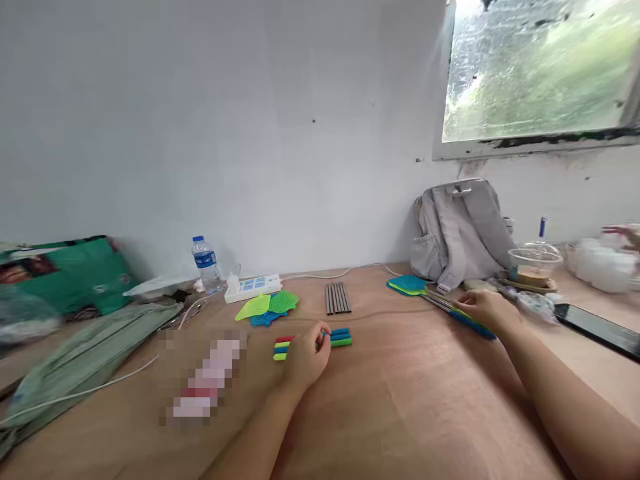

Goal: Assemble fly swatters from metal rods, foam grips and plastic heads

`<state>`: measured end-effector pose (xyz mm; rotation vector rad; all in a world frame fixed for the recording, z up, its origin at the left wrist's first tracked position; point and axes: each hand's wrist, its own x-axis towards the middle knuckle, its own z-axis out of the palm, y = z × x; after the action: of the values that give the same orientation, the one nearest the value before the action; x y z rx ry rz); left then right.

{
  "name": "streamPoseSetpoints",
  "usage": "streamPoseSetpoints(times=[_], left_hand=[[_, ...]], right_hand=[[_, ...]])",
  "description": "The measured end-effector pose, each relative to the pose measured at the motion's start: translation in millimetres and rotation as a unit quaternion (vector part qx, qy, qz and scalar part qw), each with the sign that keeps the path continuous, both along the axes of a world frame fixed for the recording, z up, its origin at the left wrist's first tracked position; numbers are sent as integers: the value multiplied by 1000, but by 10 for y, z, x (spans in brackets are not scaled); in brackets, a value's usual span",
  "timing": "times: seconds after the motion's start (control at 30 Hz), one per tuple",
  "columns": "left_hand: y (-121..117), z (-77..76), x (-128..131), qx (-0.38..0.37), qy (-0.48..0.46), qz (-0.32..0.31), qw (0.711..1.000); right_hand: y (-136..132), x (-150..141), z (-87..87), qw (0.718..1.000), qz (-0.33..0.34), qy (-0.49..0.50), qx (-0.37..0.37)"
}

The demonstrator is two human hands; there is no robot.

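Observation:
My left hand (309,357) is over a row of coloured plastic handles (341,337), red, yellow, blue and green. Its thumb and fingers are curled together at a blue one, and the palm hides the row's middle. On the right, my right hand (483,310) has its fingers closed at the handle end of fly swatters (407,285) with blue and yellow mesh heads and metal rods. Loose mesh swatter heads (270,305) in yellow-green, green and blue overlap beyond my left hand. Several metal tubes (339,299) lie side by side near the wall.
A grey backpack (460,233) leans on the wall, with a plastic cup (534,263) and a phone (600,328) to its right. At left are a water bottle (206,265), a power strip (253,287), green cloth (95,360) and a trailing white cable. A blurred-out item lies front left.

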<state>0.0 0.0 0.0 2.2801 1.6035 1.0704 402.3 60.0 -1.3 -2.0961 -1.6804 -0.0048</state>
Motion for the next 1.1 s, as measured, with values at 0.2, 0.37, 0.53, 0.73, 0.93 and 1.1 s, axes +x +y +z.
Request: streamPoseSetpoints(times=[0.2, 0.37, 0.53, 0.73, 0.93, 1.1], left_hand=[[73, 28, -107, 11, -27, 49, 998], [123, 13, -147, -3, -73, 81, 994], [180, -48, -171, 26, -48, 89, 995], [158, -64, -144, -8, 27, 81, 996], [142, -56, -124, -24, 62, 69, 995], [147, -59, -116, -40, 83, 52, 994]], right_hand=[[70, -297, -32, 977, 73, -53, 192], [-81, -1057, -95, 907, 315, -42, 275], [-223, -1706, -245, 863, 463, -89, 182], [217, -1997, -331, 905, 397, -58, 142], [568, -2152, -370, 922, 367, -43, 112], [533, -2102, -362, 928, 359, -60, 82]])
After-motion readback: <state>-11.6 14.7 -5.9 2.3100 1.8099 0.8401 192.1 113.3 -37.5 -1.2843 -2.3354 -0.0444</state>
